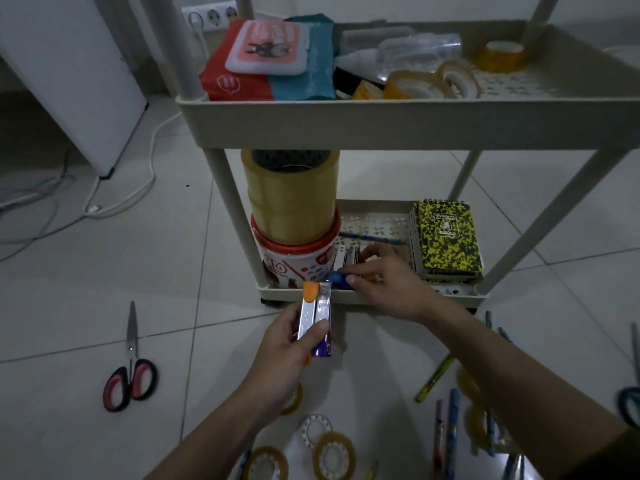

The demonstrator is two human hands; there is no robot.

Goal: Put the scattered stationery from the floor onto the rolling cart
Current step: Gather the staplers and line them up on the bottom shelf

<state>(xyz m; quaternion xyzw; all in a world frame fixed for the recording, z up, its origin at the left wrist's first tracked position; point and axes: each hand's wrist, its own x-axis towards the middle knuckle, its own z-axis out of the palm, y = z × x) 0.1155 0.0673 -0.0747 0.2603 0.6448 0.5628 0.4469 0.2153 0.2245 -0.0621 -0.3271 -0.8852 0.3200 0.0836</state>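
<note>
Honestly risky: left hand (289, 344) pinching two chrome staplers (317, 315) loosely, right hand (384, 278) gripping blue stapler (337, 279) at beige cart's bottom tray (367, 296) rim; pair could slip.

There is one view only, from a wide-angle camera on the person's head. It looks forward and steeply down from low over the floor (86, 306), so both forearms run up from the near edge and the hands (388, 278) meet at mid-frame. The cart (381, 123) stands close ahead: its upper tray fills the far right and its lower tray lies just past the hands. The lens bends straight lines, so the cart's legs splay outward and the floor tiles fan toward the corners. Near things crowd the bottom edge; the wall and sockets (214, 17) sit at the far top left. No second view shares the scene.
</note>
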